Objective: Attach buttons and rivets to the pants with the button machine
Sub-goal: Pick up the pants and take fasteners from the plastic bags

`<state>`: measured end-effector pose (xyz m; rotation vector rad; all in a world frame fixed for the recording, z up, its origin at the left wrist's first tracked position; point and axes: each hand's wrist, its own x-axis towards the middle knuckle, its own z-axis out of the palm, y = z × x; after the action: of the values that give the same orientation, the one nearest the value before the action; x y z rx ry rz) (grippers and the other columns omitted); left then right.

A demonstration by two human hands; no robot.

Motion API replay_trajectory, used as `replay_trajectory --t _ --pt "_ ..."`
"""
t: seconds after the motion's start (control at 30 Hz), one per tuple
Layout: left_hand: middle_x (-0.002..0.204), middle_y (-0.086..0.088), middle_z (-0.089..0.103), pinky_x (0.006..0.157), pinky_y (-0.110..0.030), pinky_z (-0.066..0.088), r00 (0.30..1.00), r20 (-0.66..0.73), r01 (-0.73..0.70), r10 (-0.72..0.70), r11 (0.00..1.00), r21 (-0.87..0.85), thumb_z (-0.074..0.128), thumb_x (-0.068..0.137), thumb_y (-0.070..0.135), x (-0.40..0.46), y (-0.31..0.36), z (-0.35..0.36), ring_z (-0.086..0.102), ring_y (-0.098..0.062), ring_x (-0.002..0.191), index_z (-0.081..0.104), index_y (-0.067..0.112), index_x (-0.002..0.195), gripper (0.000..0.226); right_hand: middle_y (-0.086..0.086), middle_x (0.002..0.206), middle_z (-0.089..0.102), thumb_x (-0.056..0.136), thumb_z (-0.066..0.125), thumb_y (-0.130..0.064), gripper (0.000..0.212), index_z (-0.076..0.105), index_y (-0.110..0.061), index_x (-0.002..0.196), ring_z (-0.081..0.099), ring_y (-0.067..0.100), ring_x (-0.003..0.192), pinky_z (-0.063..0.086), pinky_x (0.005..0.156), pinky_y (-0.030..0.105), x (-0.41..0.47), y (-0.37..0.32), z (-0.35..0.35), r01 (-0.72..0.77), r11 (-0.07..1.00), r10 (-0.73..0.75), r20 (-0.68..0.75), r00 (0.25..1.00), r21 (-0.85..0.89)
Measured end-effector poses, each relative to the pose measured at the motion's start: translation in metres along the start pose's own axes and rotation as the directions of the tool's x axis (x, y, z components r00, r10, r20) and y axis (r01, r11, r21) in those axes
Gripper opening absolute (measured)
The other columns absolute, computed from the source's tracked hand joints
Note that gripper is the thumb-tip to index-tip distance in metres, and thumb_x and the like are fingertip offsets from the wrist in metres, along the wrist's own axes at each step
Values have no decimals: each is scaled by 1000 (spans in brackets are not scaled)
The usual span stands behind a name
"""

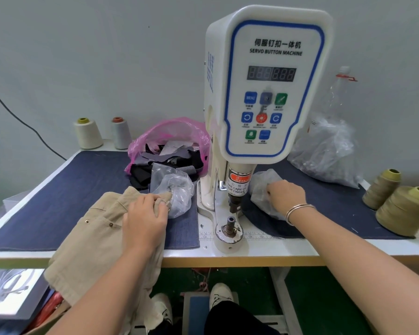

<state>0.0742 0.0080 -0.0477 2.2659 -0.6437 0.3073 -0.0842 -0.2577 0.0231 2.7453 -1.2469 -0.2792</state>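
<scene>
Beige pants (94, 228) lie on the table's left front and hang over its edge, with two rivets showing near a pocket. My left hand (144, 220) grips the waistband's right end next to a small clear bag of metal parts (179, 192). My right hand (286, 195) reaches into another clear plastic bag (261, 187) just right of the white servo button machine (264, 93); its fingertips are curled inside and what they hold is hidden. The machine's lower die post (230, 227) stands bare between my hands.
Denim cloth (46, 201) covers the table. A pink bag of fabric scraps (169, 146) sits behind the pants. Thread cones stand at back left (87, 134) and far right (406, 209). A large clear bag (324, 151) lies at back right. A foot pedal (198, 308) is under the table.
</scene>
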Motion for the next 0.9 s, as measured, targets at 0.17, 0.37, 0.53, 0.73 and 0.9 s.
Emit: replay_trajectory --t 0.17,0.37,0.53,0.73,0.9 --pt "104 6 60 86 -40 36 1000 -3 5 -5 1000 11 45 95 28 0 1 0 48 -19 100 59 21 95 15 9 121 63 96 42 -14 28 58 -10 119 60 27 112 46 86 30 -3 -20 -18 35 996 -32 41 999 -86" --pt "102 6 59 85 -41 37 1000 1 9 -9 1000 17 45 94 29 0 2 -2 48 -19 98 58 22 94 15 8 124 60 96 47 -18 28 59 -11 120 56 27 115 44 90 33 7 -14 -7 32 998 -32 2 999 -47" --pt "102 5 58 86 -41 36 1000 6 11 -11 999 39 44 95 29 0 3 -2 48 -21 100 57 21 96 15 1 87 53 91 47 -21 22 63 -21 107 57 24 86 42 68 32 14 7 -2 115 989 -126 -125 984 -97" --pt "102 2 59 85 -42 36 1000 4 6 -6 999 40 45 95 26 0 3 -2 48 -22 99 58 19 97 16 -1 76 59 90 50 -33 15 60 -32 80 52 21 67 39 60 28 2 39 -3 289 955 -265 -249 932 63" --pt "102 2 58 85 -41 36 1000 15 -3 2 999 42 37 94 33 1 3 -1 48 -23 100 58 19 99 26 -10 70 67 84 69 -26 9 73 -18 82 59 6 66 48 66 22 -25 56 -22 337 741 -110 -390 914 581"
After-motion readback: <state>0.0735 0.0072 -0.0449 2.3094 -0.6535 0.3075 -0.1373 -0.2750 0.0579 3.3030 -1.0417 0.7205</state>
